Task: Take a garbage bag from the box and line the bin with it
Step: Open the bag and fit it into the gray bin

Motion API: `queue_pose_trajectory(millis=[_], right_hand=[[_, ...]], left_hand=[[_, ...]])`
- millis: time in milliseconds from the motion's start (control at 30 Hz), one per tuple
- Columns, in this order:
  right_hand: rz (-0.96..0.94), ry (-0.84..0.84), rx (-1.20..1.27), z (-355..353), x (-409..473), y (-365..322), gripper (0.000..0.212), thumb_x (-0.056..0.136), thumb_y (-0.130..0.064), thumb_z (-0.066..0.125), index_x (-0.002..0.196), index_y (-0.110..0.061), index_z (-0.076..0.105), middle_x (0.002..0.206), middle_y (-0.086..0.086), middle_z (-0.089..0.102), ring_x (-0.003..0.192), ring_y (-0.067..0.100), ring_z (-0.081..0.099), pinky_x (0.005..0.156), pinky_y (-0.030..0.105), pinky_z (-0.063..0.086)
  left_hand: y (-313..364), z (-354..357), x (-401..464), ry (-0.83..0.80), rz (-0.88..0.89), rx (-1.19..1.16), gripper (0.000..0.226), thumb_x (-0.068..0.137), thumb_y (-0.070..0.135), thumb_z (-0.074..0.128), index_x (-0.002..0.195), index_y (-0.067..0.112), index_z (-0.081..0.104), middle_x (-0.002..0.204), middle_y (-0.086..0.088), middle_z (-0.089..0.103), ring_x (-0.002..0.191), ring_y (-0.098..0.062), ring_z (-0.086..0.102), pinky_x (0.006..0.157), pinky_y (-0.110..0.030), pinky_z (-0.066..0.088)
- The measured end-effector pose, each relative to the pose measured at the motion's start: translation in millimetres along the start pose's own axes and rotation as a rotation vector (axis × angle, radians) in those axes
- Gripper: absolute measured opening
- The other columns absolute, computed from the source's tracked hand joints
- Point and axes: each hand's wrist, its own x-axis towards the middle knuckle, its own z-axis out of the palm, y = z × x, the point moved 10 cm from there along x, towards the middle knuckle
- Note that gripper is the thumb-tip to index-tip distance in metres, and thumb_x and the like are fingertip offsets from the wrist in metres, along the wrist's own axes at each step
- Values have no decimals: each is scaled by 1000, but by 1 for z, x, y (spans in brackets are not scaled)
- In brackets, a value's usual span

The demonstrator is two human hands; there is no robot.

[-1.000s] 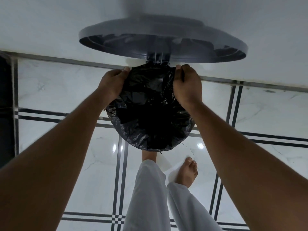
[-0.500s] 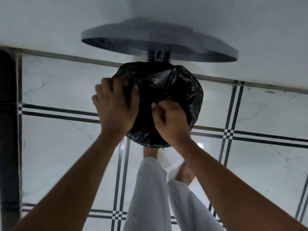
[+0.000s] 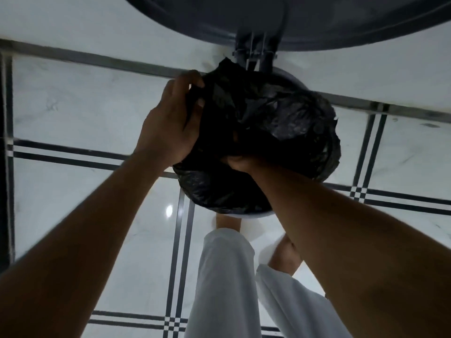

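Note:
A black garbage bag (image 3: 280, 132) covers the round mouth of the bin, whose pale rim (image 3: 246, 215) shows at the near side. The bin's grey lid (image 3: 292, 18) stands open above, on its hinge (image 3: 253, 50). My left hand (image 3: 170, 120) grips the bag's edge on the left side of the rim. My right hand (image 3: 240, 162) is pushed down into the bag at the near side; its fingers are hidden in the plastic. The box is out of sight.
The floor (image 3: 85, 106) is white marble tile with dark double stripes. My legs in white trousers (image 3: 224, 276) and a bare foot (image 3: 285, 254) stand just below the bin. A dark vertical edge (image 3: 3, 154) runs along the far left.
The view has closed in on the bin. My right hand went from the bag's top down into it. My left hand shifted up to the bag's left edge.

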Motion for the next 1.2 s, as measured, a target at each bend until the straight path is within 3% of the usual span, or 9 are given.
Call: queue_pose_trajectory(millis=[67,133,300,433,567,667,867,1000,1200], right_hand=[[-6,-35,-33,14,6,5,109,95,-82,38,176,-12,18,184,15,19,171,34,17,136,36,13],[3,57,-135,12,13,7,114,80,-76,14,174,-13,27,181,19,27,168,38,23,136,50,17],[-57,386,-168,-32,-45,-22,51,95,-39,61,137,-12,68,129,21,75,127,42,69,112,49,54],[-159,584,52,-48,-68,-26,29,106,-31,56,111,-9,74,98,20,78,101,42,75,88,40,54],[0,313,52,-21,-16,-8,45,118,-46,46,135,-12,71,136,24,74,129,45,67,105,42,49],[22,145,132,-4,8,5,71,110,-66,51,168,-25,45,171,11,50,159,35,44,130,41,35],[105,-65,147,27,42,30,125,73,-94,33,173,-20,38,180,10,34,168,32,29,138,49,18],[101,81,26,-7,0,-6,61,119,-48,38,164,-9,50,171,22,47,159,41,44,128,41,32],[-91,220,186,-28,-113,-29,27,111,-21,58,128,-9,76,128,15,77,123,33,69,99,28,47]], left_hand=[[0,1,-2,-18,40,2,37,112,32,47,149,29,43,150,3,54,104,-33,68,83,-46,53],[1,1,-1,-25,37,5,38,112,32,46,149,30,42,150,2,53,103,-34,69,83,-48,54],[5,-3,3,-39,-5,-7,36,113,37,47,147,28,44,142,3,55,103,-31,66,82,-41,48],[-3,-3,7,-60,-73,-30,34,114,39,43,147,30,40,125,9,58,92,-21,59,81,-39,43],[-8,1,8,-77,-56,-28,36,115,41,41,149,29,38,121,10,56,92,-21,58,81,-38,42],[-13,4,8,-55,-41,-23,36,115,41,42,149,29,38,116,12,56,91,-21,59,81,-38,42],[-14,5,9,-10,-33,-29,34,115,43,40,146,30,37,107,11,54,87,-21,60,79,-38,43],[-7,-2,6,-24,-54,-39,37,114,46,41,148,32,38,115,12,56,93,-21,63,82,-40,47],[10,-31,-22,59,-120,-18,50,107,57,54,151,36,43,135,1,59,120,-21,63,101,-49,47]])
